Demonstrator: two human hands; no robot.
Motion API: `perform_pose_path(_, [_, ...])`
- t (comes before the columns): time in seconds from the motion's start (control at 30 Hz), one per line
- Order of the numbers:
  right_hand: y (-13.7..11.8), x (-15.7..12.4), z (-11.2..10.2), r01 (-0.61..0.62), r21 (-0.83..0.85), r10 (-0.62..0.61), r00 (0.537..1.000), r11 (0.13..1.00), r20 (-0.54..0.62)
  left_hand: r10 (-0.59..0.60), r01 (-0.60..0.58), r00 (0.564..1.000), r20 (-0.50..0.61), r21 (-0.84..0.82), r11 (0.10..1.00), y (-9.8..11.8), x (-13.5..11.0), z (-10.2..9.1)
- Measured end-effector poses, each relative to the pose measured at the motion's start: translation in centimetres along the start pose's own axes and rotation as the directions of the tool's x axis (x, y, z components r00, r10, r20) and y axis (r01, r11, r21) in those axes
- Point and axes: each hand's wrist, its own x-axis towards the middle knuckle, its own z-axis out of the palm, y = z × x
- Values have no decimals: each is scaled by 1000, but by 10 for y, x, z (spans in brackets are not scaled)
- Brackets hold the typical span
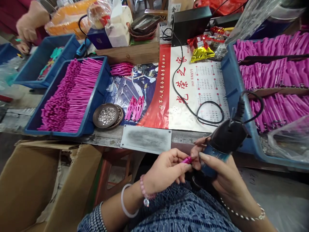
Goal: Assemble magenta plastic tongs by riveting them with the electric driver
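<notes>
I have the left hand (166,170) pinching a small, glossy magenta plastic piece (186,160) between thumb and fingers, just off the near edge of the worn grey table (183,136); the right hand (228,174) is wrapped around a handheld power tool with a black top and translucent blue body (224,138), its fingertips right by the piece, though I cannot tell whether they touch it. I judge the step in hand to be positioning the piece by hand, tool at the ready, and the next move to call for a steady pinch and careful alignment. The visible end points toward the right fingertips, the long axis running roughly side to side, tilted slightly toward the table at that end; the fingers hide the rest
</notes>
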Motion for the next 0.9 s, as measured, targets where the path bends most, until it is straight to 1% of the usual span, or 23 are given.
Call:
perform_pose_path(0.07, [0, 0, 0, -20, 4, 20, 1000, 1000, -1, -67, 68, 998, 13, -117, 991, -2, 2, -3])
perform_pose_path(0.13, [-1, 1, 1, -38, 9, 38, 999, 999, -14, -123, 138, 990, 73, -277, 951, -4, 4, -5])
perform_pose_path(0.2, [-2, 3, 2, -61, 13, 62, 998, 998, -29, -160, 219, 972, 173, -413, 884, -7, 7, -8])
perform_pose_path(0.27, [-3, 7, 1, -90, 8, 90, 995, 996, -40, -181, 295, 948, 262, -503, 812, -8, 9, -9])
perform_pose_path(0.37, [-4, 13, -2, -125, -19, 124, 991, 992, -57, -222, 373, 923, 315, -585, 720, -7, 12, -9])
perform_pose_path(0.43, [-2, 16, -4, -135, -37, 132, 989, 990, -71, -221, 361, 930, 293, -625, 692, -7, 13, -7])
perform_pose_path(0.53, [1, 20, -6, -132, -55, 127, 988, 990, -85, -167, 277, 960, 225, -670, 689, -6, 15, -2])
perform_pose_path(0.6, [0, 21, -6, -123, -49, 118, 989, 991, -92, -152, 257, 965, 212, -679, 687, -4, 19, 0])
perform_pose_path(0.67, [-4, 24, -5, -120, -39, 115, 988, 992, -103, -183, 275, 961, 206, -680, 680, 3, 22, -1])
perform_pose_path(0.73, [-11, 26, -5, -101, -37, 95, 986, 994, -136, -234, 287, 957, 173, -681, 673, 11, 25, -4])
perform_pose_path(0.8, [-18, 28, -6, -69, -49, 59, 980, 996, -189, -269, 272, 956, 116, -695, 666, 20, 27, -9])
perform_pose_path(0.9, [-22, 30, -11, -48, -62, 32, 971, 997, -235, -276, 227, 960, 51, -722, 654, 28, 28, -15])
